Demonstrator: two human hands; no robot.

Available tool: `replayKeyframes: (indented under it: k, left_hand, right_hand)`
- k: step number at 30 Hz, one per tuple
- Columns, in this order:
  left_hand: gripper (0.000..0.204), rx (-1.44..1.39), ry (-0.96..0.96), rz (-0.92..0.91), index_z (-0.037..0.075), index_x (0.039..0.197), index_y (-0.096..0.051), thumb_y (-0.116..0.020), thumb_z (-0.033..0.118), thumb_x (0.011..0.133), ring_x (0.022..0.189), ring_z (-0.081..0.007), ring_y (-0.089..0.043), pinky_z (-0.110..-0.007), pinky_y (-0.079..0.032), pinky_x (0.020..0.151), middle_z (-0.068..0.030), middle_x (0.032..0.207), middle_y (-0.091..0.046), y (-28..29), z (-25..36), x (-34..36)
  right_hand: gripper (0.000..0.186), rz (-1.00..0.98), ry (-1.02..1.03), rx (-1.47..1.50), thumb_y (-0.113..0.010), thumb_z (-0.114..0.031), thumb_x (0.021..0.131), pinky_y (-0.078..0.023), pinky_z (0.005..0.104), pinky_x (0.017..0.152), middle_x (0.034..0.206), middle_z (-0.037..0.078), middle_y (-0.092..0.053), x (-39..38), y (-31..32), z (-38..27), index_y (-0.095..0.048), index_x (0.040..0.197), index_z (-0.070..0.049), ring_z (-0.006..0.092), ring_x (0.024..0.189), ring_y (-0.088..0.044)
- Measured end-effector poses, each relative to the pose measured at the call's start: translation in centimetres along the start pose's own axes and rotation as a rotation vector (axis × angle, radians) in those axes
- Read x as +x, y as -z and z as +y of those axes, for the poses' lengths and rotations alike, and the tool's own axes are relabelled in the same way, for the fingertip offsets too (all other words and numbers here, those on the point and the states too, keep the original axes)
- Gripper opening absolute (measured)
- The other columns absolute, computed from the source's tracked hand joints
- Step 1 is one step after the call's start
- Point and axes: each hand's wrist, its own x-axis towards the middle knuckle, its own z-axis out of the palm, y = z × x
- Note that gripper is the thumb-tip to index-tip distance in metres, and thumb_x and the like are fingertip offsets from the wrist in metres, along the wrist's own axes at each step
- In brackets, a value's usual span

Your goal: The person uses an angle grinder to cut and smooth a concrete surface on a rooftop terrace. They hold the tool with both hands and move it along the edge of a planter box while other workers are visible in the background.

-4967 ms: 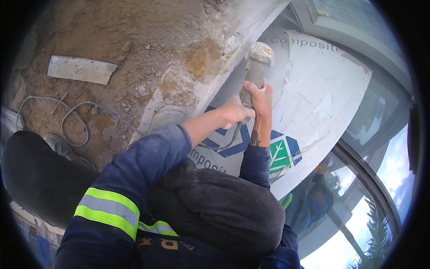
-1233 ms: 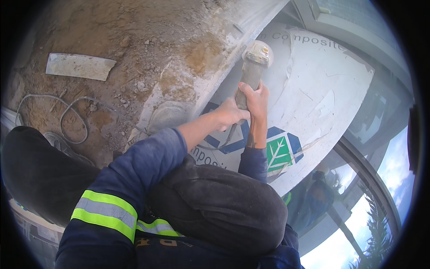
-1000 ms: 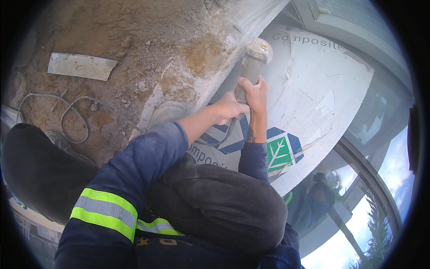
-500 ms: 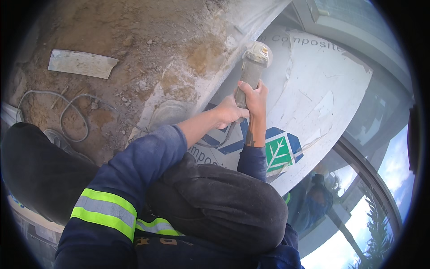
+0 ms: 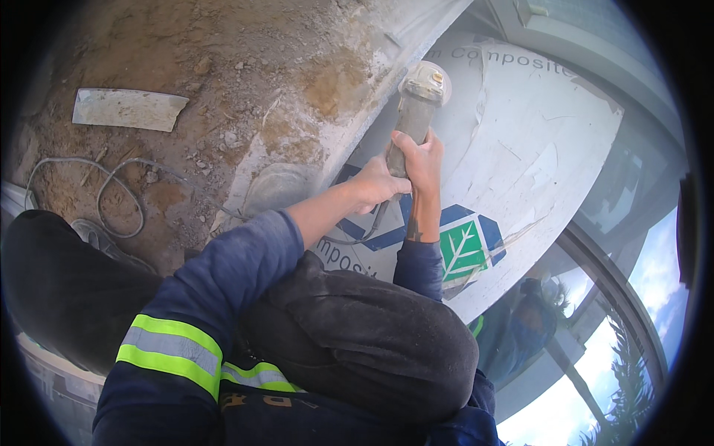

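A dusty grey angle grinder (image 5: 414,119) points away from me over a white composite panel (image 5: 547,141), its round head and disc at the panel's far left edge. Around the back end of its body, my left hand (image 5: 374,183) is closed. My right hand (image 5: 422,165) grips the body just ahead of it, thumb along the top. A cord (image 5: 378,221) runs from the grinder's rear, down past my left wrist. The disc's contact with the panel edge is too unclear to tell.
To the left is rough dirt ground with a loose pale offcut (image 5: 130,109) and a looped grey cable (image 5: 137,208). A pale ledge (image 5: 349,141) borders the panel's left side. Framed glass (image 5: 617,275) stands at the right. My bent knee (image 5: 372,334) is close below my hands.
The grinder and both hands have shifted very slightly up and left in the picture, along with a small shift of the whole view. Both hands keep the same grip.
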Motion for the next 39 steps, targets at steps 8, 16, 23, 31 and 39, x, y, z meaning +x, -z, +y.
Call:
replayKeyframes:
  k: [8,16,23,31,39]
  left_hand:
    - [0.055,0.031,0.027,-0.013,0.003,0.135,-0.049,-0.072,-0.002,0.085,0.094,-0.0166,-0.063,-0.034,-0.053,0.077,-0.0071,0.111,-0.063,0.3,1.2,1.4]
    - [0.057,0.03,0.025,-0.005,0.002,0.136,-0.048,-0.073,-0.001,0.086,0.095,-0.0173,-0.063,-0.034,-0.052,0.074,-0.0081,0.113,-0.062,0.6,1.5,1.4]
    - [0.063,0.007,0.028,-0.014,0.004,0.142,-0.043,-0.071,-0.004,0.086,0.089,-0.0133,-0.061,-0.03,-0.05,0.071,-0.0067,0.108,-0.061,-0.4,0.6,-0.9]
    - [0.059,-0.016,0.02,-0.035,0.004,0.139,-0.045,-0.07,-0.005,0.086,0.088,-0.0117,-0.06,-0.031,-0.05,0.071,-0.0047,0.106,-0.061,-0.5,-0.8,-0.7]
    - [0.055,0.0,-0.004,-0.006,0.004,0.136,-0.048,-0.07,-0.003,0.086,0.091,-0.0142,-0.062,-0.033,-0.051,0.073,-0.0059,0.107,-0.062,-0.1,0.2,0.3]
  right_hand:
    - [0.032,-0.016,-0.003,0.063,-0.077,-0.011,0.081,-0.055,0.0329,0.064,0.084,0.01,-0.071,1.7,0.1,0.2,-0.066,0.106,0.007,0.0171,0.069,-0.067]
    - [0.033,-0.029,-0.001,0.066,-0.077,-0.01,0.081,-0.055,0.0332,0.064,0.084,0.01,-0.07,2.0,-0.2,0.1,-0.066,0.107,0.008,0.0175,0.069,-0.067]
    - [0.034,-0.02,0.007,0.016,-0.076,-0.013,0.083,-0.054,0.0323,0.066,0.086,0.01,-0.071,-0.3,0.5,0.5,-0.067,0.109,0.007,0.0162,0.071,-0.066]
    - [0.033,0.009,0.019,0.041,-0.078,-0.011,0.082,-0.054,0.0321,0.064,0.082,0.01,-0.07,-1.1,0.5,1.1,-0.066,0.107,0.006,0.016,0.069,-0.066]
    - [0.031,-0.033,0.013,0.048,-0.077,-0.015,0.084,-0.053,0.0313,0.065,0.085,0.009,-0.07,0.5,0.3,0.5,-0.067,0.105,0.006,0.0157,0.071,-0.066]
